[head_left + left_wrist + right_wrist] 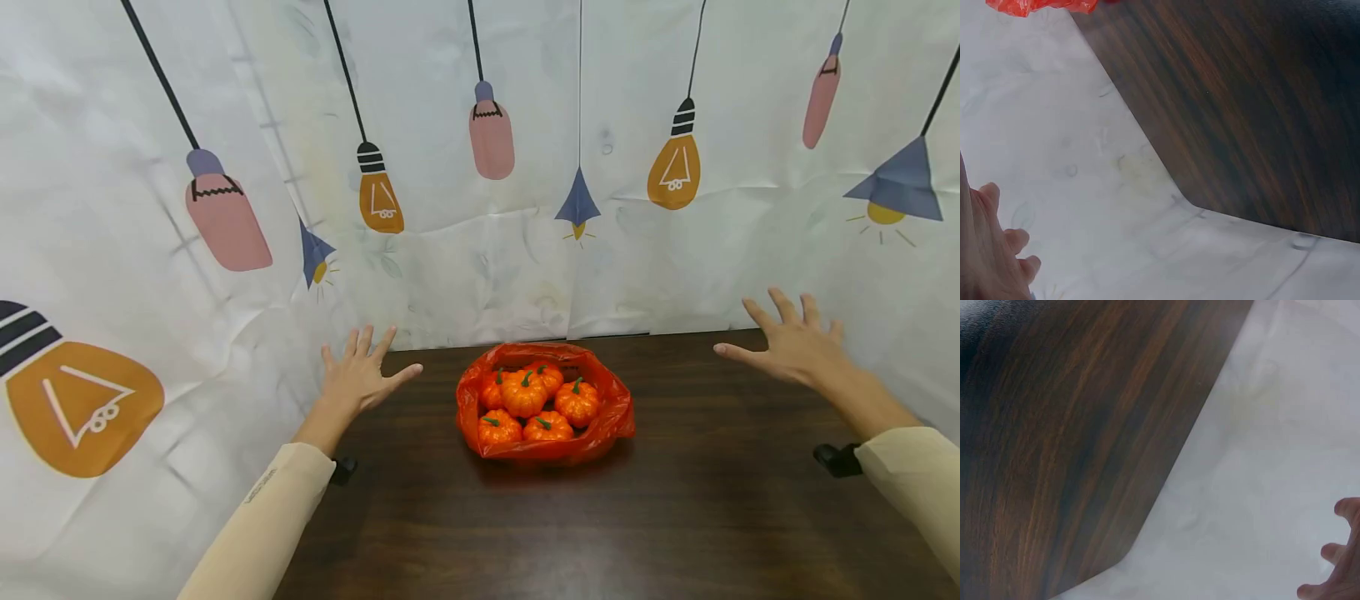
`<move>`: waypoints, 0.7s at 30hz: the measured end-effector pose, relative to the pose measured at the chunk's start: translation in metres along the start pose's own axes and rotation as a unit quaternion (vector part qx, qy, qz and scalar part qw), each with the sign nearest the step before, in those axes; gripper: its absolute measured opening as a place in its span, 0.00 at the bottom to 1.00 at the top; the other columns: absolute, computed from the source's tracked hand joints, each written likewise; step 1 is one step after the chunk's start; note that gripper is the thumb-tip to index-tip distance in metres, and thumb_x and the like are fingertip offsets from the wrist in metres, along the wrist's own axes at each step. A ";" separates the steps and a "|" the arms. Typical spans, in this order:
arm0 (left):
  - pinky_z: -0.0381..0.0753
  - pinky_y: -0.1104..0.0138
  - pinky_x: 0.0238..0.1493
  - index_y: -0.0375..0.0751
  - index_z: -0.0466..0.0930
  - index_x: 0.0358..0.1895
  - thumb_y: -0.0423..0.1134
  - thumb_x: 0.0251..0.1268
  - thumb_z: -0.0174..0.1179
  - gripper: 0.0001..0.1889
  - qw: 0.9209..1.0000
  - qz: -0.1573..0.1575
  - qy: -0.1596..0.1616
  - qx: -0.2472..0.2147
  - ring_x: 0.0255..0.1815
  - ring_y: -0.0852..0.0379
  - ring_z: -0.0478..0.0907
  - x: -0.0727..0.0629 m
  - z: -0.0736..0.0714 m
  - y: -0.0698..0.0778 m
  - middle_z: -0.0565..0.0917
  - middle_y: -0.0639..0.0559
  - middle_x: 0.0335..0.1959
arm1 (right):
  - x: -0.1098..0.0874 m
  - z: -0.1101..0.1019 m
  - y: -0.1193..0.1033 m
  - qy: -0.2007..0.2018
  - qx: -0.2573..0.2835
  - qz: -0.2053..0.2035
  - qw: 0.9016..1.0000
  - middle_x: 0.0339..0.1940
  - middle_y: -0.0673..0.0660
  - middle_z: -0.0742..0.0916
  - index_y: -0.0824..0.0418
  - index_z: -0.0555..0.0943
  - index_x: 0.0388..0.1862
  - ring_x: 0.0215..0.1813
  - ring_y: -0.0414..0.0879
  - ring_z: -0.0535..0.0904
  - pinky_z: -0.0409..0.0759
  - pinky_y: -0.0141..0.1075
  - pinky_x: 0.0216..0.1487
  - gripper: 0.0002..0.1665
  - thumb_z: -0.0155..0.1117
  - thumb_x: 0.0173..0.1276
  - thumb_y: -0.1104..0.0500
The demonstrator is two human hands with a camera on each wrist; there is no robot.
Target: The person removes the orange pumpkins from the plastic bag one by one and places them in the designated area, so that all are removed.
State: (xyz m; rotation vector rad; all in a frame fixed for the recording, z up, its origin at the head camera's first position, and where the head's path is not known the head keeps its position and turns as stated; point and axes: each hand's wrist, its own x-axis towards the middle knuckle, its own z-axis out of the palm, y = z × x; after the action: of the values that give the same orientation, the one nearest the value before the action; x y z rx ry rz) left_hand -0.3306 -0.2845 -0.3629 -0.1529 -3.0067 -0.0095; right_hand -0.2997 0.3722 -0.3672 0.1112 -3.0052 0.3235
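A red plastic bag [555, 451] with its mouth spread wide sits on the dark wooden table, holding several small orange pumpkins [524, 393] with green stems. To the left of the bag, my left hand [358, 377] is held up with fingers spread and touches nothing. My right hand [798, 346] is raised well to the right of the bag, its fingers also spread and holding nothing. Part of the left hand [991, 250] shows at the lower left of the left wrist view. A few fingers [1334, 552] show at the right edge of the right wrist view.
The brown wood-grain table [540, 533] runs back to a pale sheet [450, 283] printed with hanging lamps and bulbs. This sheet also rises along the left and right sides. Dark wrist-worn devices [837, 460] sit by both cuffs.
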 end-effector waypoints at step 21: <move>0.32 0.23 0.70 0.66 0.39 0.84 0.87 0.60 0.29 0.52 1.000 0.012 0.015 0.016 0.85 0.33 0.43 -0.024 0.015 0.015 0.45 0.39 0.85 | -0.019 0.029 -0.018 0.033 -0.032 -0.024 0.999 0.84 0.71 0.44 0.54 0.42 0.86 0.79 0.82 0.33 0.38 0.85 0.59 0.64 0.51 0.66 0.20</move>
State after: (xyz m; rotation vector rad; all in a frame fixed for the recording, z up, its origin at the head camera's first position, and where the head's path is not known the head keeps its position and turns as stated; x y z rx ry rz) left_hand -0.3076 -0.2718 -0.3806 -0.1844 -2.9723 0.0387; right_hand -0.2827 0.3495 -0.3935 0.1635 -2.9388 0.2216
